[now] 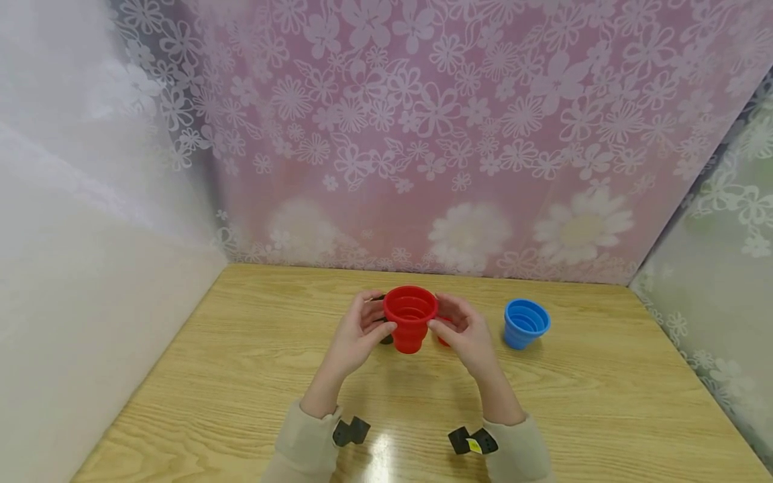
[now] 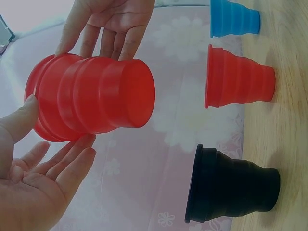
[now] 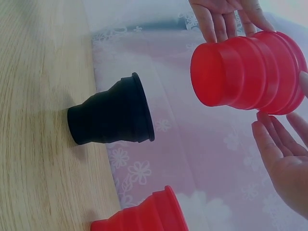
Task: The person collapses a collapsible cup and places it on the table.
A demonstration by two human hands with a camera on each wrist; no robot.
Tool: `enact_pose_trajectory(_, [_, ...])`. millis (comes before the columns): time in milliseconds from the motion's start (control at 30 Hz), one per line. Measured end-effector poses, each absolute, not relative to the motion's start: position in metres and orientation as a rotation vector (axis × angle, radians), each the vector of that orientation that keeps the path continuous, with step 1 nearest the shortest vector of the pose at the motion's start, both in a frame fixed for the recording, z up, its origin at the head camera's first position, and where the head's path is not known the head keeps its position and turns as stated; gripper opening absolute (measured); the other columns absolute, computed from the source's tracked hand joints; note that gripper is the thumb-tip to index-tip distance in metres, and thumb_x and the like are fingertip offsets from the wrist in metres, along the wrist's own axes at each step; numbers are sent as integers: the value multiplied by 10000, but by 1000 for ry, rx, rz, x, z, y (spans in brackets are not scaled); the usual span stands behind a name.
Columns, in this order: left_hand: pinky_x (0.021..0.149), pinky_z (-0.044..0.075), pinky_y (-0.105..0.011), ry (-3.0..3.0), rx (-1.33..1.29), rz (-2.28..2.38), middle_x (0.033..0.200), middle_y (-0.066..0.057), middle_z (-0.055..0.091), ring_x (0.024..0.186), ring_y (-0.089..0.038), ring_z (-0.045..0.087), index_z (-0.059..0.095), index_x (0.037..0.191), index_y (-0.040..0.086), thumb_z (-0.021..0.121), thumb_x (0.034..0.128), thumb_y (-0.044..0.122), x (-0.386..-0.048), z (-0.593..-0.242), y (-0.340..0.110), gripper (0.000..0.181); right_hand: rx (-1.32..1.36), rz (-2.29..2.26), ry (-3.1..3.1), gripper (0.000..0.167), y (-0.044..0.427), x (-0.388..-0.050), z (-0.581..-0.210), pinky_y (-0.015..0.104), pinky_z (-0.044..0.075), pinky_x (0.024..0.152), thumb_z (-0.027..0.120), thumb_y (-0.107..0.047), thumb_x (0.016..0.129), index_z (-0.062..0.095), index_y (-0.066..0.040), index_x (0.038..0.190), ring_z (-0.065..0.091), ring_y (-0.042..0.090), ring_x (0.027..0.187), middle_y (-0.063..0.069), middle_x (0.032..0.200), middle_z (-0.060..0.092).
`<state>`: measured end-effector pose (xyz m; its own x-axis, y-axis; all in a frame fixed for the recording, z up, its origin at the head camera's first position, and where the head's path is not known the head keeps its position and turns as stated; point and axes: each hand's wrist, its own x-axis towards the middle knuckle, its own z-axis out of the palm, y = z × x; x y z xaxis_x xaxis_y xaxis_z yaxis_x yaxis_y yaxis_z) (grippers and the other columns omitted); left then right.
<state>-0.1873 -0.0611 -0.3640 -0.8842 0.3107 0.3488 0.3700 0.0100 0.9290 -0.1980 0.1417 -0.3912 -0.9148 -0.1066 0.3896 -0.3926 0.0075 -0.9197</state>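
Both hands hold one red ribbed cup (image 1: 410, 322) upright above the table, mouth up. The left hand (image 1: 356, 335) grips its left side, thumb near the rim and fingers behind; the right hand (image 1: 468, 335) grips the right side the same way. In the left wrist view the raised cup (image 2: 91, 96) is off the table, between the left hand (image 2: 43, 178) and the right hand (image 2: 113, 24). Beyond it stand a black cup (image 2: 231, 185) and a second red cup (image 2: 240, 79), mostly hidden in the head view.
A blue cup (image 1: 525, 323) stands upright on the wooden table (image 1: 241, 382), right of the hands. In the right wrist view the black cup (image 3: 113, 113) and the standing red cup (image 3: 149, 214) are side by side. Flowered cloth hangs behind the table.
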Motion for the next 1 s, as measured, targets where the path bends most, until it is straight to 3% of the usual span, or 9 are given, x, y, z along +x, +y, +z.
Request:
enact_pose_trajectory(333, [822,459,-276,-2219,-745,-2030,1155,-253,496,1010,-336,513,400,1192,-90,574,824,-32,-188,-364,-60,411,563,1975,-2059,412,143,-197,-392,230,472,776,627,37,783,497,90,1170,557,163,940,252,1103,535])
enact_pose_trajectory(500, [783,482,-306,-2192,-699,-2074,1149,-213,503,987,-320,537,443,1180,-56,587,822,-11,-197,-378,-61,388,544,1959,-2088,367,143,-197,-392,234,488,740,632,12,789,527,72,1135,571,199,891,245,1058,554])
enact_pose_trajectory(800, [650,510,-283,-2294,-574,-1920,1060,-110,577,814,-213,621,518,1164,27,640,815,208,-203,-392,-61,411,459,1934,-2153,325,143,-196,-392,264,511,633,624,-31,810,548,52,1114,583,167,773,211,981,557])
enact_pose_trajectory(1000, [600,505,-284,-2285,-524,-1940,971,-135,600,685,-238,620,531,1133,-3,627,826,174,-204,-393,-60,368,515,1894,-2184,365,143,-196,-391,288,511,605,633,-39,805,546,31,1153,572,176,763,212,960,553])
